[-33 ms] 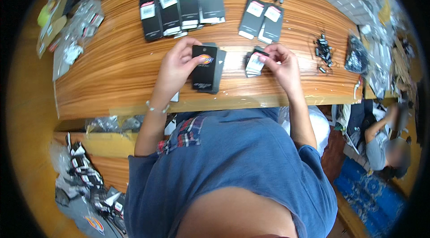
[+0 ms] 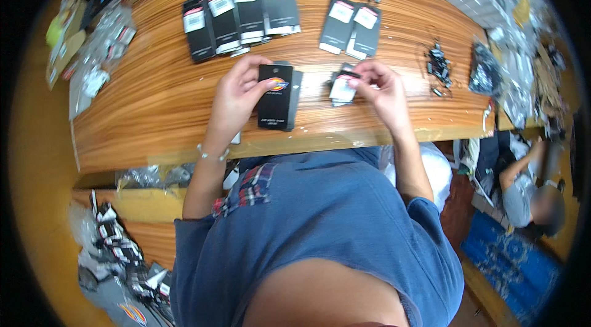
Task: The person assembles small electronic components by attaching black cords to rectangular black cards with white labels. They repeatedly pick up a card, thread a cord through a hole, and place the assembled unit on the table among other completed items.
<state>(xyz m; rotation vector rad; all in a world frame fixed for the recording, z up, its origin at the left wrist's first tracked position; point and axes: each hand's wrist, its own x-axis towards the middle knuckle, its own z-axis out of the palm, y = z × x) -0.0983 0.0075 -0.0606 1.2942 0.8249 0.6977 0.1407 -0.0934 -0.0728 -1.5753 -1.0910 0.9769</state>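
Observation:
My left hand (image 2: pixel 239 88) pinches the upper part of a black hang tag (image 2: pixel 274 105) with a coloured logo, thumb on its face. Further dark tags (image 2: pixel 297 96) lie behind it and show along its right side. To the right, my right hand (image 2: pixel 383 90) has its thumb and fingers closed on a small white barcode tag (image 2: pixel 342 88) with a dark upper edge. That tag sits over a small pile of similar pieces. Beyond my hands, strung black tags with barcode stickers lie in a larger group (image 2: pixel 241 13) and a smaller group (image 2: pixel 349 25).
Black cords with small toggles (image 2: pixel 438 63) lie on the wooden table (image 2: pixel 154 105) at the right, beside a dark plastic-wrapped bundle (image 2: pixel 485 71). Clear bags (image 2: pixel 111 44) are at the far left. Another person (image 2: pixel 523 185) sits at the lower right.
The whole view has shifted slightly, so the table items appear a little further left. Both hands keep their grips on the tags.

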